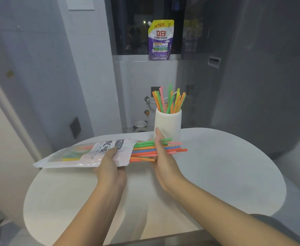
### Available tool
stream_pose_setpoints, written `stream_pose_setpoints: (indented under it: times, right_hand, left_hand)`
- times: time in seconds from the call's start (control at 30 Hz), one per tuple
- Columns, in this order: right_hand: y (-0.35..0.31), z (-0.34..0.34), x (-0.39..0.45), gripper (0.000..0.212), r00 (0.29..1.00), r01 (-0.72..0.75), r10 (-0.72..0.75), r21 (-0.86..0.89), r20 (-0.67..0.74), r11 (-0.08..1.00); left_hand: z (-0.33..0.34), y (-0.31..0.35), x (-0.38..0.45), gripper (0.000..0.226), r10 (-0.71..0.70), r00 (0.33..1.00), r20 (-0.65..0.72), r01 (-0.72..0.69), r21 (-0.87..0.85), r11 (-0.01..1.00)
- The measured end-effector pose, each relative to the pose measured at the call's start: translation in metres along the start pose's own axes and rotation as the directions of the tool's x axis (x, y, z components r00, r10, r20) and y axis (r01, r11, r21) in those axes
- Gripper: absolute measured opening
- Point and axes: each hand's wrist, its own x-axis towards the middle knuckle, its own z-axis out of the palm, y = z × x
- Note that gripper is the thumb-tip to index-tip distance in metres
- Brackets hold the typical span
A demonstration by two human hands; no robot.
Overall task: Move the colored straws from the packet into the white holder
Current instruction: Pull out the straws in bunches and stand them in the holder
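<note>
My left hand (110, 162) pinches the packet (85, 154); my right hand (160, 153) grasps straws (145, 150), mid-pull; next, lift to the holder (167, 124).

Both bare forearms reach forward from the near edge of the view, converging toward the middle. The left hand (110, 166) is curled closed, thumb on top and fingers tucked beneath, gripping the packet (78, 154). The right hand (164, 155) stands on edge, palm facing left, fingers extended far and wrapped round the straws (145, 150)
</note>
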Motion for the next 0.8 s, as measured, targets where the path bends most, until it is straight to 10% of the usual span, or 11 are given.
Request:
stream_pose_setpoints:
  times: [0.47, 0.8]
  right_hand:
    - [-0.049, -0.009, 0.000, 0.049, 0.891, 0.424, -0.441, -0.149, -0.109, 0.893]
    - [-0.124, 0.010, 0.003, 0.057, 0.839, 0.543, -0.489, 0.297, -0.239, 0.786]
  left_hand:
    - [0.001, 0.004, 0.004, 0.048, -0.086, 0.995, 0.042, 0.088, -0.034, 0.996]
    - [0.002, 0.004, 0.003, 0.046, -0.114, 0.989, 0.099, 0.119, -0.039, 0.992]
